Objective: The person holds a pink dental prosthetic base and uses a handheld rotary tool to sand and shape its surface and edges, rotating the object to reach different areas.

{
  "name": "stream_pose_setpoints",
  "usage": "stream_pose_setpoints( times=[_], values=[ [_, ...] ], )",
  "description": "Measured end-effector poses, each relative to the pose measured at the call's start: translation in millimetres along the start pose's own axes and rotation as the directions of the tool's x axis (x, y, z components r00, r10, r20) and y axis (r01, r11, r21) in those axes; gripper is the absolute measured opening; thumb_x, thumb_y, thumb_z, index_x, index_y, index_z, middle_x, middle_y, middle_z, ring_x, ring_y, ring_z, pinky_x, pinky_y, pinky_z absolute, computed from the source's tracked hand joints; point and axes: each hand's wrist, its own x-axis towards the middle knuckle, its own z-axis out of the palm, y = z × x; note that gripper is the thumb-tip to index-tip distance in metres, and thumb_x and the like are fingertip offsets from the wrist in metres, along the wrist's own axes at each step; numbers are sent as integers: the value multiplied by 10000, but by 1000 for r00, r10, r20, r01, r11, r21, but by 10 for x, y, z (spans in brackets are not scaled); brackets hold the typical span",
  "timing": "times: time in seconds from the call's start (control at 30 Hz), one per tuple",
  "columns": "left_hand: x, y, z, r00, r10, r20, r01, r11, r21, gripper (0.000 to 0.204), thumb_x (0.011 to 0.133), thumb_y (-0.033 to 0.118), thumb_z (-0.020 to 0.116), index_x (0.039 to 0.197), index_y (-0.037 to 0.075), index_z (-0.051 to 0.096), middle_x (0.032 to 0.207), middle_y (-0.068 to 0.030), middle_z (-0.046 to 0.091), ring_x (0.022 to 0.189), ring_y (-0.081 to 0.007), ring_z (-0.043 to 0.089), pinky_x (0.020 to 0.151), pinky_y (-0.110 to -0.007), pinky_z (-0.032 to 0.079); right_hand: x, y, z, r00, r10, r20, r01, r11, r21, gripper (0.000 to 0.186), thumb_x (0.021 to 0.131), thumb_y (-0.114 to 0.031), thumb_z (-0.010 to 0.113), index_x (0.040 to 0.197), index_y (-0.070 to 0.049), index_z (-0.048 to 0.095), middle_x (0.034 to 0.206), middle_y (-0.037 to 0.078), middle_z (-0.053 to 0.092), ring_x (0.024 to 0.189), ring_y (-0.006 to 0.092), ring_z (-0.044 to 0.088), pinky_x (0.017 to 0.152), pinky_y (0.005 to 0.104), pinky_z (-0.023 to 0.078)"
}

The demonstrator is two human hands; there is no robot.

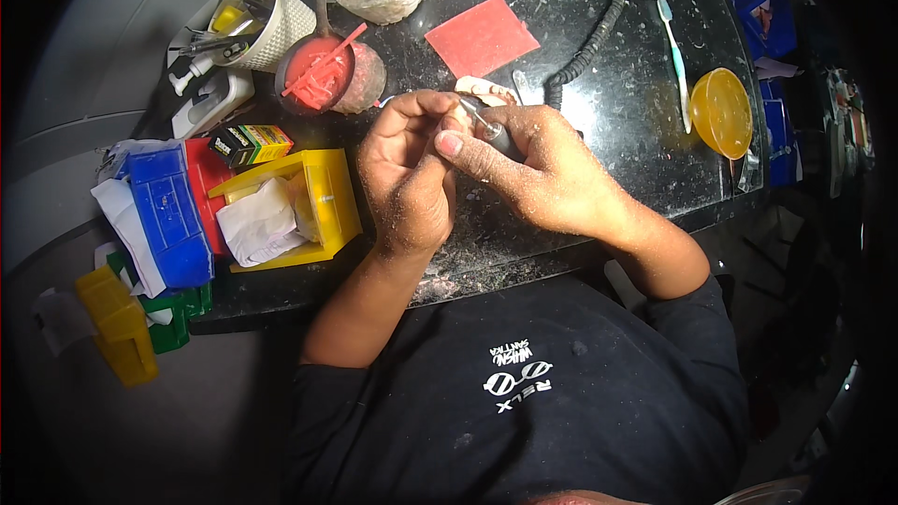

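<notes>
My right hand (pixel 557 168) is closed around a dark rotary handpiece (pixel 502 138), whose thin metal bur points up and left toward my left fingertips. My left hand (pixel 407 168) is curled, its fingers pinched together beside the bur. Whatever small piece it holds is mostly hidden by the fingers. My two hands touch at the thumb and fingertips, above the near part of the black table. White dust covers both hands. Just beyond the fingers lies a pale dental cast (pixel 488 90), partly covered by my hands.
A pink wax sheet (pixel 482 36) lies behind the cast, near a coiled black cord (pixel 599 33). At left stand a pan of red wax strips (pixel 297 64), a tool basket (pixel 281 33) and a yellow bin (pixel 341 196). A toothbrush (pixel 675 61) and yellow bowl (pixel 720 112) are at right.
</notes>
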Motion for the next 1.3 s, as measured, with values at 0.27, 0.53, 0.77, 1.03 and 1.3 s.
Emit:
stream_pose_setpoints(
  times=[0.27, 0.53, 0.77, 1.03, 1.3],
  values=[
    [-9, 16, -11, 1000, 1, -2, -1, 998, 58, 253, 942, -65, 586, 1191, -54, 537, 1100, -151, 626, 946, -147, 622, 904, -289, 521, 15, 30, 6, 1000, -22, -12, 23, 1000, 4, 373, 1024, -339, 638, 913, 12, 694, 710, -38, 563, 708, 44, 459, 619, 267, 408],
    [-19, 39, -1, 1000, -22, -22, 24, 993, 116, 234, 961, -32, 600, 1188, -53, 545, 1068, -128, 637, 936, -149, 622, 903, -288, 518, 47, 113, 69, 983, -129, -132, 139, 988, 66, 536, 955, -472, 676, 759, 26, 663, 572, 114, 518, 541, 172, 501, 520, 380, 417],
    [-26, 41, -4, 1000, -1, -13, 3, 985, 170, 234, 973, -9, 612, 1193, -57, 545, 1036, -115, 645, 933, -152, 633, 889, -286, 522, 60, 140, 53, 975, -168, -148, 171, 985, 7, 530, 947, -475, 679, 771, 25, 671, 597, 126, 540, 555, 189, 518, 531, 388, 421],
    [-25, 65, 18, 1000, 7, -16, -4, 977, 213, 225, 975, -12, 614, 1187, -63, 559, 1044, -118, 658, 933, -148, 640, 887, -281, 520, 31, 63, 20, 986, -108, -125, 113, 993, 32, 550, 955, -479, 678, 725, 19, 653, 538, 88, 488, 525, 142, 454, 498, 376, 387],
    [-4, 54, -11, 998, 52, -33, -42, 966, 255, 199, 952, 2, 664, 1142, -37, 618, 1015, -81, 705, 895, -92, 664, 816, -236, 541, 33, 75, 20, 993, -59, -106, 63, 997, 43, 576, 958, -500, 672, 718, 22, 644, 529, 74, 467, 535, 126, 436, 495, 368, 374]
  ],
)
